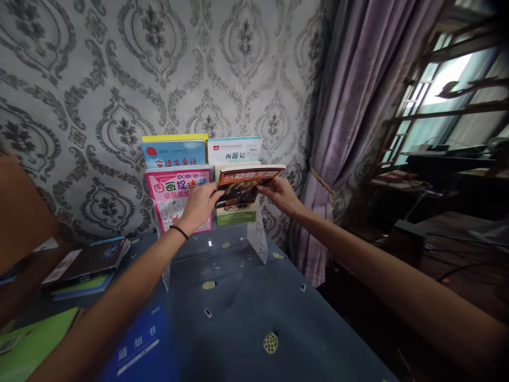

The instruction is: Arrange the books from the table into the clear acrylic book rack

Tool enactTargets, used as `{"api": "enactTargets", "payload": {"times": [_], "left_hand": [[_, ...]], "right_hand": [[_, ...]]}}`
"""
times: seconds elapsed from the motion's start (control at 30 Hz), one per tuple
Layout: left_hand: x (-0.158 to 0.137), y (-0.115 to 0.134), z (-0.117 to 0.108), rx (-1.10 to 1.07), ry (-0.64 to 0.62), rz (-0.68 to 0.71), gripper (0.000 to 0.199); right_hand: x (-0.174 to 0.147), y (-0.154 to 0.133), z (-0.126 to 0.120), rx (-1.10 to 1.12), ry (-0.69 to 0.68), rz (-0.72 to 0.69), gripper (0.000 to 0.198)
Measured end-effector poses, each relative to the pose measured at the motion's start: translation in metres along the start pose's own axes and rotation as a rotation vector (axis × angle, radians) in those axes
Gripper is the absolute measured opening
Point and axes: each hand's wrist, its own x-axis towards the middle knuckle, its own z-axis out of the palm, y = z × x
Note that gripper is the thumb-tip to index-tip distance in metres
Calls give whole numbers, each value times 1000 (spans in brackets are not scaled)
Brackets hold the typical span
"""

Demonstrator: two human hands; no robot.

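Observation:
Both my hands grip a dark-covered book [238, 193] with an orange title band, one at each side edge. The fingers of my left hand [201, 204] pinch its left edge, while my right hand [282, 196] grips the right edge. The book is tilted in front of a book with a green lower band [236, 216], at the clear display stand [258, 241]. Left of it stands a pink-bordered book [161, 207], partly covered by my left hand. Behind, on the upper row, are a blue book [173, 154] and a white book [234, 148].
A blue booklet [137, 345] and a green book [37, 331] lie at the table's near left. Stacked books [85, 262] and a brown box [24, 212] are farther left. Patterned wall stands behind the rack; a tied purple curtain [338, 106] hangs right of the dark tablecloth [238, 329].

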Motion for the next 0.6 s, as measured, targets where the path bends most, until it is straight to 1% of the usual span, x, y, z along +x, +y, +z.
{"api": "enactTargets", "payload": {"times": [0.1,0.17,0.23,0.3,0.37,0.43,0.53,0.6], "left_hand": [[1,-1,4,48,-59,-57,21],[0,0,7,81,-107,-110,19],[-1,2,11,153,-152,-175,16],[-1,5,15,249,-183,-230,18],[-1,8,21,337,-207,-260,24],[0,10,25,400,-236,-253,31],[1,12,29,444,-277,-241,39],[2,14,30,448,-289,-263,40]], "right_hand": [[0,13,2,29,-37,60,36],[-1,21,3,11,-76,101,33],[-1,29,4,-54,-106,121,30],[-2,35,4,-149,-117,125,29],[-4,39,5,-274,-98,125,28],[-6,43,4,-382,-59,127,25],[-9,45,4,-451,-9,125,21],[-11,46,5,-481,26,126,18]]}}
